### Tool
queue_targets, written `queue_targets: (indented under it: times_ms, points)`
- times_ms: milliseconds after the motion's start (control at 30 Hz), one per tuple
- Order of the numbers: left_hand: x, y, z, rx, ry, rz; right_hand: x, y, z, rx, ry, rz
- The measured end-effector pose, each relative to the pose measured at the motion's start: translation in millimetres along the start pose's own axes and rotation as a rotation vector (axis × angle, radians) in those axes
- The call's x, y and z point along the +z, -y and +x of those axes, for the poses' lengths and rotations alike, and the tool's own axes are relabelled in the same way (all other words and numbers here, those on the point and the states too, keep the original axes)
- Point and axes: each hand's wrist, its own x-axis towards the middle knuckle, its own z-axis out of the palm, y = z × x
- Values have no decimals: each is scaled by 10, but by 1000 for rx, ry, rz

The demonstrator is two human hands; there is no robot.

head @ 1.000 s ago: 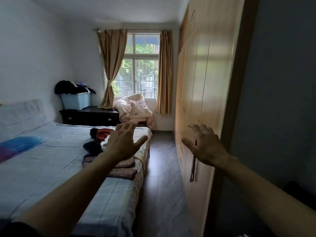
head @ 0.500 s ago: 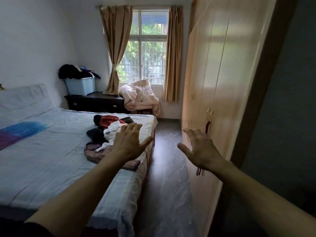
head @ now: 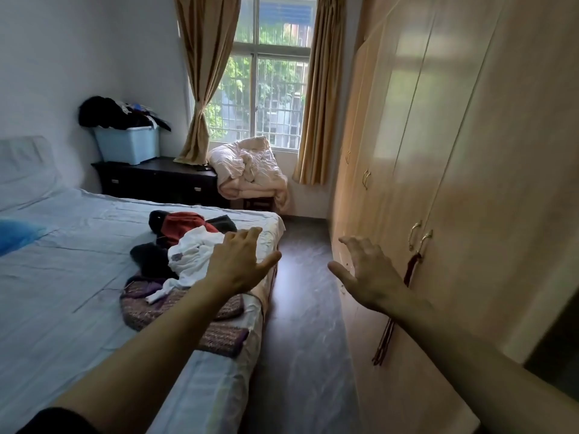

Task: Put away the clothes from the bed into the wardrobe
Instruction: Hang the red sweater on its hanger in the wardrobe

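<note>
Bedroom daylight is falling on two empty hands: the left hand (head: 238,264) is hovering, fingers spread, above the clothes (head: 188,258), and the right hand (head: 366,274) is splaying near the wardrobe (head: 454,151), whose doors are seemingly sitting closed. Every garment is lying heaped on the bed (head: 62,277), so I judge the task is only beginning.

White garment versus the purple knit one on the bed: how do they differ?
The white garment is crumpled and heaped on top; the purple knit garment lies flatter beneath it. The white garment is plain; the knit is striped. Both lie on the bed.
</note>
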Motion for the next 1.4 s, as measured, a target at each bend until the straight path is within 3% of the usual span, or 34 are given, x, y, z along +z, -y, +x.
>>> queue_targets:
  times_ms: [400,667,1067,1400]
  points:
    - [1152,112,2081,45,55,65,850,-927,2208,7,-47,7]
    - [1741,210,3561,-53,32,34,1347,-1510,3993,-47,-27,9]
    - [2874,1069,5495,-189,30,40,2490,-1918,6260,-166,47,29]
    - [3637,1922,7252,-309,20,-19,3344,-1788,8285,-277,121,113]
